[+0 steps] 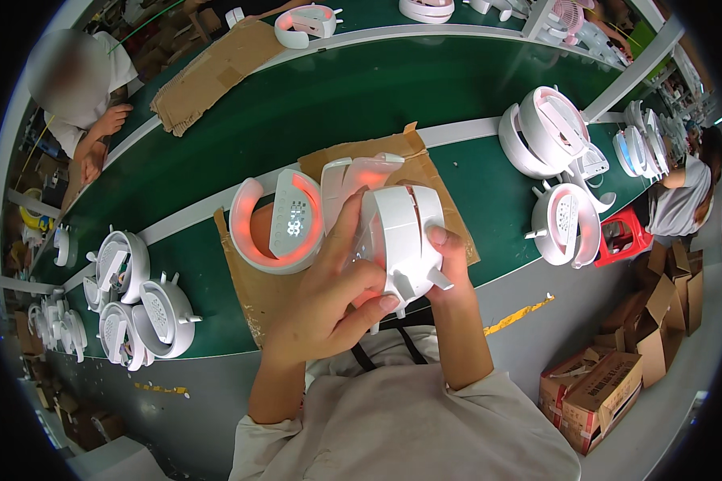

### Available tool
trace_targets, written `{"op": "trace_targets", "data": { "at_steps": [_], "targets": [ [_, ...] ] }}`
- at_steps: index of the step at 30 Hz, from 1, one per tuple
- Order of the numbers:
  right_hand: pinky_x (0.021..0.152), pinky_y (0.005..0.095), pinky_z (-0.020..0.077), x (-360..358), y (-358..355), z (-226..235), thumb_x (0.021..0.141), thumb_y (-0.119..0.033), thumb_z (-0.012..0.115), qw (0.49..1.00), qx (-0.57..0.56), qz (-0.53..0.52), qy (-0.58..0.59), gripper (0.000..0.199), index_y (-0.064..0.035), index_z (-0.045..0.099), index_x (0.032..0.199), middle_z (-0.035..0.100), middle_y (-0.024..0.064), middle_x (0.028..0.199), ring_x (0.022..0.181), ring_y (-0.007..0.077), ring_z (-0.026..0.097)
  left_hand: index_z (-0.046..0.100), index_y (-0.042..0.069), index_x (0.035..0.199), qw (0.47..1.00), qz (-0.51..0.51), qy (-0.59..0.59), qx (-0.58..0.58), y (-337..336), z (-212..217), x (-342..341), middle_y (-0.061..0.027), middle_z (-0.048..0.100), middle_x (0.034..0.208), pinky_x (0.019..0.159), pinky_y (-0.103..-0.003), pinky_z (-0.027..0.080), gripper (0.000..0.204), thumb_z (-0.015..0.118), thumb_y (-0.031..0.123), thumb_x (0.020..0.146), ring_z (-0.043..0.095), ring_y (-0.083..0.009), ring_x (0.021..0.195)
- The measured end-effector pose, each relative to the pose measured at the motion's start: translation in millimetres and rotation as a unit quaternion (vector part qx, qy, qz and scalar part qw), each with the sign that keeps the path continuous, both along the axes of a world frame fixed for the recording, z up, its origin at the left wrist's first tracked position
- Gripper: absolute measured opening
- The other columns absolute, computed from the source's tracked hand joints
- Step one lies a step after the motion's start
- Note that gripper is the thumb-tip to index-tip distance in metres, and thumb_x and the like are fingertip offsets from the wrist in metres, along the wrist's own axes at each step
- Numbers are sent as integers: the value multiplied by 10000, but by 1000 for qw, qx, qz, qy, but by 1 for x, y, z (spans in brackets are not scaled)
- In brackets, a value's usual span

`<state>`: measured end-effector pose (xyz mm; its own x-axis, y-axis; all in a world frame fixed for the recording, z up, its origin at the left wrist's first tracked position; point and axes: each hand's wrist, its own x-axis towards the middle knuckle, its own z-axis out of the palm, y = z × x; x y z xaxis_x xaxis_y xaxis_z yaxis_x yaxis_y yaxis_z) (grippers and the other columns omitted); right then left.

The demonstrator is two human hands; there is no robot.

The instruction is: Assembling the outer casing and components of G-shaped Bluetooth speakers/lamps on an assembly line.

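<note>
In front of my chest I hold a white ring-shaped clock lamp [407, 232], tilted so that its edge seam and stubby legs face me. My left hand [325, 301] grips its left side, with the fingers along the face and the thumb near a leg. My right hand [451, 260] is closed round the right side, its thumb on the rim. Just left of it a lit clock lamp [297, 220] rests on the cardboard sheet [253, 301], glowing red with digits on its panel. Behind my left fingers stands another red-lit lamp [353, 176], partly hidden.
More white lamps [164, 317] sit at the bench's left, others [565, 220] at the right. A rail [481, 132] divides the green bench [489, 184]. Cardboard boxes [594, 393] and a red stool [626, 239] stand on the right. Co-workers are at the far left and right.
</note>
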<state>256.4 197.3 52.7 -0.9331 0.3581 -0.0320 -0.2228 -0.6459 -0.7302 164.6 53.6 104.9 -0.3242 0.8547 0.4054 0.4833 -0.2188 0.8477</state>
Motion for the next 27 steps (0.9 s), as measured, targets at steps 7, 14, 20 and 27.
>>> {"op": "trace_targets", "data": {
  "at_steps": [7, 14, 20, 27],
  "targets": [
    [928, 377, 410, 5, 4, 20, 648, -290, 730, 996, 72, 44, -37, 858, 11, 310, 1333, 475, 156, 1227, 1131, 253, 480, 518, 51, 790, 998, -21, -40, 38, -4, -6, -5, -340, 199, 1444, 931, -364, 386, 173, 687, 86, 779, 365, -428, 1280],
    [888, 335, 436, 9, 11, 18, 680, -323, 725, 997, 35, 51, -41, 818, 22, 346, 1318, 513, 146, 1181, 1074, 228, 522, 517, 27, 911, 1000, -15, -21, 8, 1, -6, -7, -348, 225, 1430, 823, -321, 443, 219, 686, 71, 779, 418, -352, 1260],
    [861, 336, 453, 7, 6, 20, 698, -307, 706, 998, 12, 36, -45, 769, 12, 366, 1309, 526, 141, 1168, 1054, 224, 539, 515, 26, 919, 999, -7, -32, 33, 8, -8, 0, -338, 206, 1441, 932, -370, 388, 209, 673, 86, 796, 309, -412, 1321],
    [870, 351, 442, 10, 10, 15, 629, -254, 732, 999, 19, 41, -29, 811, 3, 366, 1305, 528, 142, 1158, 1057, 240, 535, 503, 37, 986, 995, -39, 80, 38, 11, -11, -3, -288, 173, 1471, 1028, -453, 285, 309, 709, 132, 777, 240, -452, 1341]
  ]
}}
